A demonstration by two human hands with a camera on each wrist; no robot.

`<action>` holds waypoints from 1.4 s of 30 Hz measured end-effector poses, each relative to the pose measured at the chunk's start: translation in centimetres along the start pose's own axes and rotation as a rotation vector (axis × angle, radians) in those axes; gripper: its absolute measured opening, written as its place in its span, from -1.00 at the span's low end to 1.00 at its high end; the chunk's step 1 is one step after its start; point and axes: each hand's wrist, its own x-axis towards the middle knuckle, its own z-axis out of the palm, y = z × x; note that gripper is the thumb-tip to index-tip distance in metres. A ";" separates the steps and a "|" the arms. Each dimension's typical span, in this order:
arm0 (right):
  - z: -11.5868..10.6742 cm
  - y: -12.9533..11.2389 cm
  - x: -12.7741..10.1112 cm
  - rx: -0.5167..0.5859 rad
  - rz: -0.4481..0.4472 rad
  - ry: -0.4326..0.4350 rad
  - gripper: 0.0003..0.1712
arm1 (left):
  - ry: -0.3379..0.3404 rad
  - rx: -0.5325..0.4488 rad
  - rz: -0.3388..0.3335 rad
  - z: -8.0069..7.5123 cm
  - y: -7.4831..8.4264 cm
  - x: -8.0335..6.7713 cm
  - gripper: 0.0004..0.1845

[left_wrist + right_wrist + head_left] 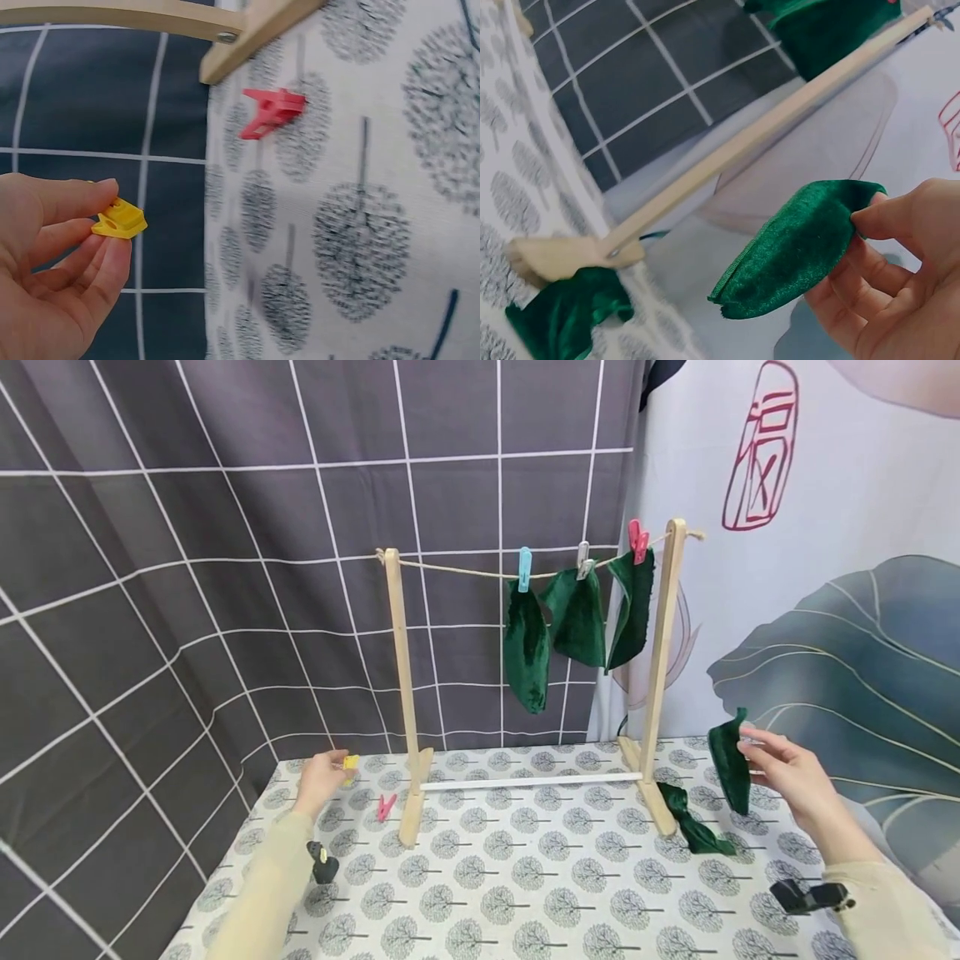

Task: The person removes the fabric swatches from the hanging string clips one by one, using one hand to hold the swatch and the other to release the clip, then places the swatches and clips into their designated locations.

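In the head view my left hand is at the far left of the table, pinching a yellow clothespin between thumb and fingers. A pink clothespin lies on the cloth to its right. My right hand holds a green velvet cloth by its upper end, and the cloth hangs down right of the rack. Another green cloth lies crumpled by the rack's right foot. Three green cloths hang from the line, clipped by a blue clothespin, a white clothespin and a pink-red clothespin.
A wooden drying rack with a string line and a white lower bar stands mid-table. The tabletop wears a tree-print cloth. Behind hang a dark checked curtain and a pale printed one.
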 end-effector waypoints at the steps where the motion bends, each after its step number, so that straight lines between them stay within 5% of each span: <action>1: 0.1 0.4 0.0 -0.014 0.005 -0.004 -0.51 | -0.003 0.008 0.002 0.2 -0.2 0.0 -0.45; 15: 0.5 5.1 0.7 -0.101 0.098 -0.069 -0.39 | -0.029 0.066 -0.049 2.4 -1.5 -0.8 -0.49; 42: 3.2 7.8 0.4 -0.304 0.214 -0.089 -0.45 | -0.013 0.050 -0.123 4.3 -2.8 -0.5 -0.48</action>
